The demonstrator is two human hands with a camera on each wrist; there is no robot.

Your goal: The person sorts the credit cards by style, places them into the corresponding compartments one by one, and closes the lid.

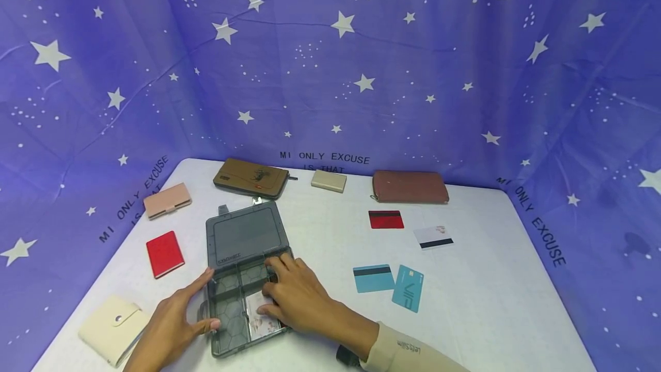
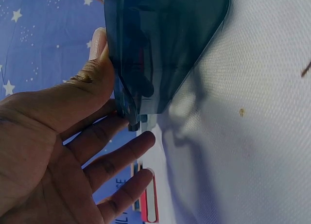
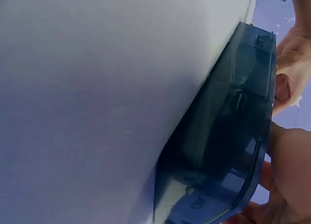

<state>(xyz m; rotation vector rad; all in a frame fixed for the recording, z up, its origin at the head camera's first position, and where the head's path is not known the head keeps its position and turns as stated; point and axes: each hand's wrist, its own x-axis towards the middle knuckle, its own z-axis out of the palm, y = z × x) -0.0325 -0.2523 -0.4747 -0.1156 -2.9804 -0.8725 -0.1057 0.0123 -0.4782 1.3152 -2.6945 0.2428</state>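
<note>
The left hand (image 1: 172, 319), fingers spread apart, touches the left edge of the gray box (image 1: 230, 333). The right hand (image 1: 298, 296) bends its fingers over a card (image 1: 259, 327) in the near-right compartment; whether they pinch it, I cannot tell.

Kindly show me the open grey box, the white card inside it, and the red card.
Grey box (image 1: 230, 316): head view, floor of its near-left compartment.
White card inside it (image 1: 256, 324): head view, uncovered part of its face.
Red card (image 1: 386, 222): head view, red area below the dark stripe.

Booth-like space, starry purple curtain (image 1: 310, 62), white-topped table (image 1: 490, 280)
</note>
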